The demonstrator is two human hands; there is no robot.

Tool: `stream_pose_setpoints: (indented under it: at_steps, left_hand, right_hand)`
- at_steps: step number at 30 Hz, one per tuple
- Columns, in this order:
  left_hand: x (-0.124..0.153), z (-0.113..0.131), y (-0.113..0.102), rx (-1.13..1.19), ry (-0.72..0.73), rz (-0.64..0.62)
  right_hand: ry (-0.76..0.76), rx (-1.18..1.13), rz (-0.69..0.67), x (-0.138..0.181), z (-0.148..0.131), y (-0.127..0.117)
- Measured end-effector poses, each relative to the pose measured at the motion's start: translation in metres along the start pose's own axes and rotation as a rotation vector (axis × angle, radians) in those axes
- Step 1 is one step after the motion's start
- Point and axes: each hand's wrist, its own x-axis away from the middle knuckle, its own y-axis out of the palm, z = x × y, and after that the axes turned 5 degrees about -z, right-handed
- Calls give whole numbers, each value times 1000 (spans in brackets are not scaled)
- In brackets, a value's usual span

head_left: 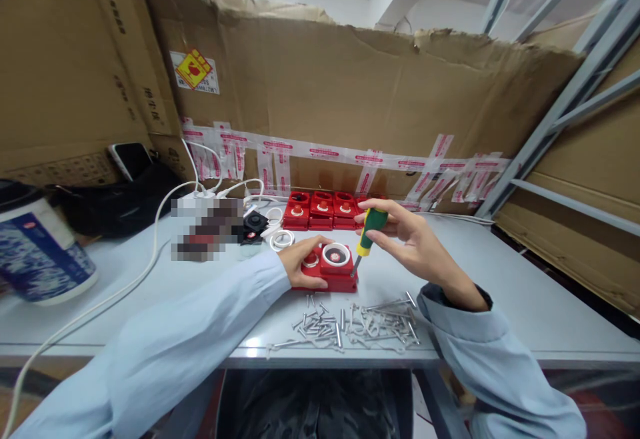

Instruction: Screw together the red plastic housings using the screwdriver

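Far to the left of the red box that we are handling, a blue-and-white cup with a dark lid is standing on the worktop. Between the cup and the red box, a black bag is lying with a phone resting against it. Closer to the red box, on its left, black parts are lying near some white rings.

Our left hand is clasping the red box at its left end, its grip wrapping the top with the fingers and pressing the thumb along the front. The red box itself is lying flat, and a white collar is sitting on its right part. Behind the red box, similar red units are standing in a row; in front of it, loose screws are lying scattered.

To the right of the red box, our right hand is pinching a green-and-yellow screwdriver between thumb and fingers. We are holding it tilted, and its tip is meeting the box's near right corner. Farther right, a grey metal frame is rising.
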Motion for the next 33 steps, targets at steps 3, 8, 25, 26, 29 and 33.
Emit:
stream_pose_setpoints:
  at_steps: [3,8,25,26,29,33]
  left_hand:
    - [0,-1,1,-4,-2,1]
    - [1,0,1,-17,12,6]
    - [0,0,1,-13,13,2]
    - [0,0,1,-16,16,4]
    - [1,1,0,-23,8,8]
    - [1,3,0,-27,-4,11]
  right_hand:
    - [3,285,232,-1,2,12]
    - [-19,629,390,-2,5,23]
    - [-19,241,285,-4,6,23]
    - [-21,289,326,-4,7,25]
    - [-33,435,427,-5,7,29]
    - [-68,465,406,-6,6,27]
